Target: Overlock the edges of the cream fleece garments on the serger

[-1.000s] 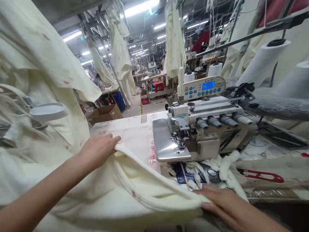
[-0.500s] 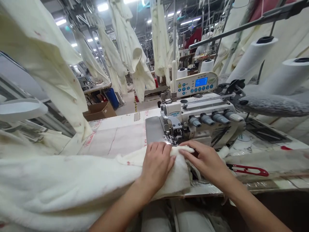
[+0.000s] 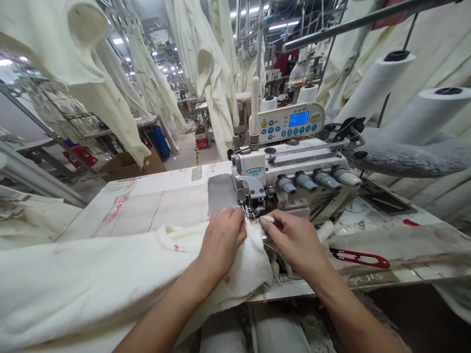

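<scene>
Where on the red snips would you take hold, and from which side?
By the looped red handle of the snips, at its right end, coming from above and the right. They lie flat on the table, blades pointing left toward the right hand, so the bowed loop is the open, safer part. The left hand rests on the fabric.

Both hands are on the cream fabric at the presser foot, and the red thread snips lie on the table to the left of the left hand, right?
Not quite. The head view shows the red thread snips lying on the table to the right of the right hand, not left of the left hand. Both hands are on the cream fabric at the presser foot.
</scene>
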`<state>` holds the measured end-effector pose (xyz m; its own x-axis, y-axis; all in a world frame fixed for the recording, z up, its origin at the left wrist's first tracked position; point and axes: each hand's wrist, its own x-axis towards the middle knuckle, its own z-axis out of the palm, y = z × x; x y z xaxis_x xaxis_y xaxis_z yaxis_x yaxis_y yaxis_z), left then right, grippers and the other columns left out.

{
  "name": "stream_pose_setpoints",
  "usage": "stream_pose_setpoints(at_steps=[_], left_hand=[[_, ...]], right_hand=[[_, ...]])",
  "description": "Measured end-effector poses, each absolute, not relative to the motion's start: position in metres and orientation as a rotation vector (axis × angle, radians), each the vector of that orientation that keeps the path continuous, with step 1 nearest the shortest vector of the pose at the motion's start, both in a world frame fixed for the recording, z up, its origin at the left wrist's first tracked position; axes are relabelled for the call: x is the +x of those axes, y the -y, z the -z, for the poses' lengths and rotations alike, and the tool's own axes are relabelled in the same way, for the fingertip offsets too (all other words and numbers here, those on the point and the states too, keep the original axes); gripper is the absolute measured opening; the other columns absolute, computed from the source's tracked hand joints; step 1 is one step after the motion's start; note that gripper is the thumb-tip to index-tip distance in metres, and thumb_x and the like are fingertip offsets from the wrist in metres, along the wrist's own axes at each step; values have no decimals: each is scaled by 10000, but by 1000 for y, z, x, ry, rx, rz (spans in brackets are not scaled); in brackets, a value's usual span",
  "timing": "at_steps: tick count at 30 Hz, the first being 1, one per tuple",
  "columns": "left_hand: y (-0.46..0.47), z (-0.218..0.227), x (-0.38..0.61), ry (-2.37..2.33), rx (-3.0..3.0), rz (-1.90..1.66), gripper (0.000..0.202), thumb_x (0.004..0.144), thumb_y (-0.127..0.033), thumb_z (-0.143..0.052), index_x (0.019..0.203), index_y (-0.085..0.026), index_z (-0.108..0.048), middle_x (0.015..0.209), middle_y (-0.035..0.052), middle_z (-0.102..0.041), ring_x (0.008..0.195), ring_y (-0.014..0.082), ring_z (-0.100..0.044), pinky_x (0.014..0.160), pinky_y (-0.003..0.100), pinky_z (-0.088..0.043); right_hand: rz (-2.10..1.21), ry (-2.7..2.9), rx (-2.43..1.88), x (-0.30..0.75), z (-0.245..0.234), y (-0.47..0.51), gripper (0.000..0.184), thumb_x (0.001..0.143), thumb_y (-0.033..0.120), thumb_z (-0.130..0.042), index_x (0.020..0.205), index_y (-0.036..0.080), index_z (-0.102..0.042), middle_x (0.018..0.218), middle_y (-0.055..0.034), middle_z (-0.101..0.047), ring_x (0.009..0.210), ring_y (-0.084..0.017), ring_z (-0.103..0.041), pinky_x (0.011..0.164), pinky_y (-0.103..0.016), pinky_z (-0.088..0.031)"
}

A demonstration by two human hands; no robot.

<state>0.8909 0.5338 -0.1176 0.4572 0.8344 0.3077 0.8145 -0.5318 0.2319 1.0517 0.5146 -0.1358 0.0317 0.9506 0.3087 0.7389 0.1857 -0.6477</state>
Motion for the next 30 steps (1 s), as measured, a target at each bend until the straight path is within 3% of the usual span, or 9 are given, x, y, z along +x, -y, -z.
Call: stream_pose_setpoints(at_steps=[10, 14, 17, 20, 25, 30], left_hand=[[-541, 119, 895, -1511, 2606, -639, 135, 818, -93, -413, 732, -190, -449, 762, 15, -499, 723, 161, -460, 640, 276, -360], [-543, 118, 894, -1488, 2542, -679, 137, 809, -78, -414, 726, -181, -449, 745, 14, -499, 724, 156, -463, 637, 271, -356], [-543, 115, 893, -1469, 2505, -682, 137, 811, -88, -420, 713, -179, -453, 738, 12, -501, 719, 155, -467, 638, 272, -350], [-543, 114, 892, -1476, 2490, -688, 133, 808, -99, -431, 706, -181, -453, 734, 6, -505, 719, 154, -472, 650, 275, -348], [-542, 109, 889, -1473, 2499, -643, 118, 837, -166, -421, 729, -185, -466, 766, 14, -526, 733, 164, -478, 656, 289, -349], [-540, 105, 885, -1458, 2392, -651, 50, 786, -170, -475, 741, -192, -481, 774, -1, -540, 768, 168, -485, 692, 295, -355]], right_hand=[[-36, 1771, -1552, 1046, 154, -514, 225, 921, 261, -391, 822, 186, -579, 737, -27, -641, 675, -181, -593, 582, -256, -318], [69, 1559, -1512, 1050, 165, -501, 243, 903, 375, -472, 960, 151, -547, 749, -35, -596, 618, -158, -539, 586, -251, -340], [-234, 1573, -1472, 1048, 176, -490, 361, 886, 484, -437, 730, 173, -533, 710, -49, -531, 688, -195, -474, 642, -293, -323], [-651, 1637, -1381, 1039, 184, -486, 492, 906, 509, -325, 544, 190, -423, 612, -34, -485, 664, -194, -434, 630, -304, -316], [-951, 1516, -1308, 1033, 177, -480, 452, 911, 469, -324, 570, 179, -384, 571, 12, -413, 552, -125, -401, 513, -230, -339], [-1341, 1231, -1189, 1047, 175, -472, 388, 807, 501, -514, 644, 153, -459, 600, 27, -410, 552, -97, -353, 489, -203, -305]])
